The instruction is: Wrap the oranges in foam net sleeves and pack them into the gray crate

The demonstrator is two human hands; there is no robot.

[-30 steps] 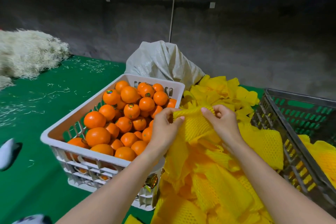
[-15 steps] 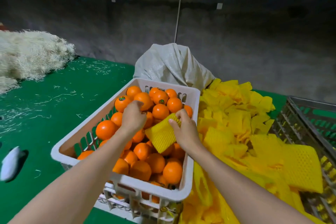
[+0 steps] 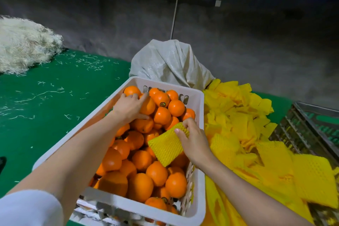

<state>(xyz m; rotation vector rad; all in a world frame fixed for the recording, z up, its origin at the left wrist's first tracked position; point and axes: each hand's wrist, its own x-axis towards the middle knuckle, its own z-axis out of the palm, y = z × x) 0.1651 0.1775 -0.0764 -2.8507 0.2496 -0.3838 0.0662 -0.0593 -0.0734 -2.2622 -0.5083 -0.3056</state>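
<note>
A white plastic crate [image 3: 199, 108] in front of me is heaped with several oranges [image 3: 157, 172]. My left hand [image 3: 128, 107] reaches into its far part and its fingers curl round one orange [image 3: 147, 106] on the heap. My right hand [image 3: 194, 143] pinches the top edge of a flat yellow foam net sleeve [image 3: 167, 147], which hangs over the oranges near the crate's right wall. The gray crate [image 3: 310, 124] stands at the far right, partly cut off by the frame edge.
A loose pile of yellow foam net sleeves [image 3: 244, 134] lies between the two crates. A white woven sack [image 3: 170, 64] stands behind the white crate. A heap of pale shredded filler [image 3: 23, 44] sits at the far left on the green table cover [image 3: 55, 101].
Both hands left the sleeve pile and came over the white crate. My right hand carried one sleeve along. My left hand let go of it, moved further back and closed on an orange.
</note>
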